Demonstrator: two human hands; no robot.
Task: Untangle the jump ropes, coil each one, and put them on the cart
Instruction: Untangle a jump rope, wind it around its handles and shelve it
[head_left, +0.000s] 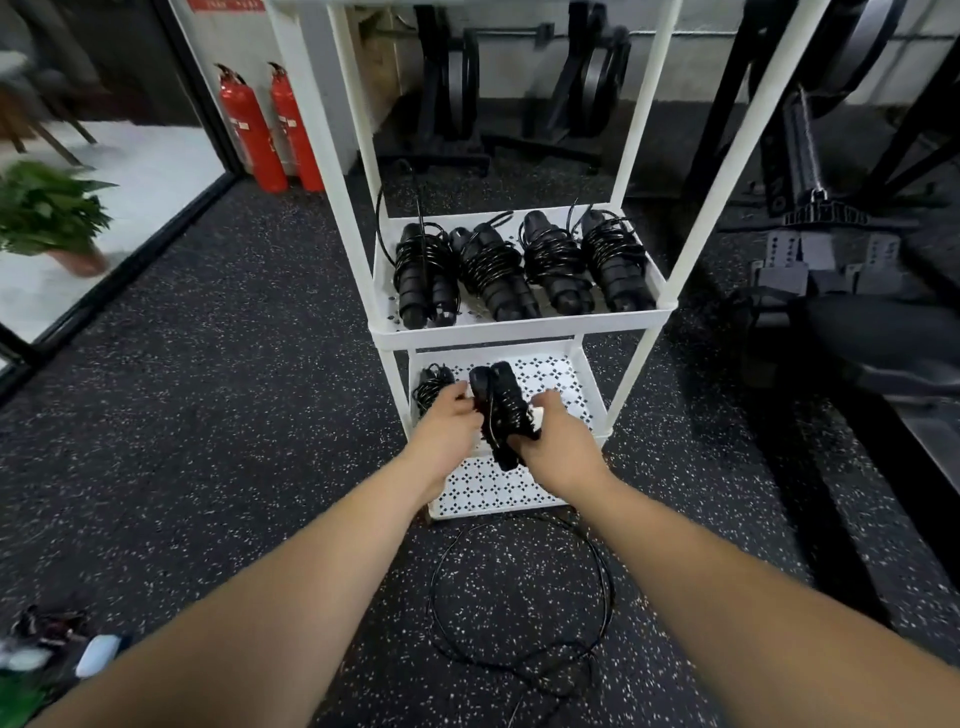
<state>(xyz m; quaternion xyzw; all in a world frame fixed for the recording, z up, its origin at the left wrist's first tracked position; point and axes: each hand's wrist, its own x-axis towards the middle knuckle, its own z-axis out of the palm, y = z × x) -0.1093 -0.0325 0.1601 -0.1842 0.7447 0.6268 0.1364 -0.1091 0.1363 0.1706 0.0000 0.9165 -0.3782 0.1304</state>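
- Left grip (449, 421) and right grip (558, 436) are reaching out over a loose jump rope (519, 597), which is lying in an open ring on the floor just in front of the cart (519, 335), not yet coiled.
- Both grips are clasping one coiled jump rope (501, 410) between them. The left is curling its fingers round the bundle's far-left flank, and the right is wrapping round its near end.
- That bundle is sitting over the front part of the cart's lower shelf (550, 374); I cannot tell whether it is touching the mesh.
- Its long axis is running front to back across the cart, with the handle tips pointing toward the cart's back and the near end leaning a little rightward into the right grip.
- The right grip is therefore working nearer the cart's front edge and seems to be carrying the weight, while the left is steadying from the side.
- At the cart's back-left corner, another coiled rope (431, 387) is lying just beside the left grip. The bare mesh to its right is looking like the landing spot, probably calling for only a short push toward the cart's back.
- One level up the cart, on the middle shelf (383, 296), four coiled ropes (556, 265) are lying side by side.
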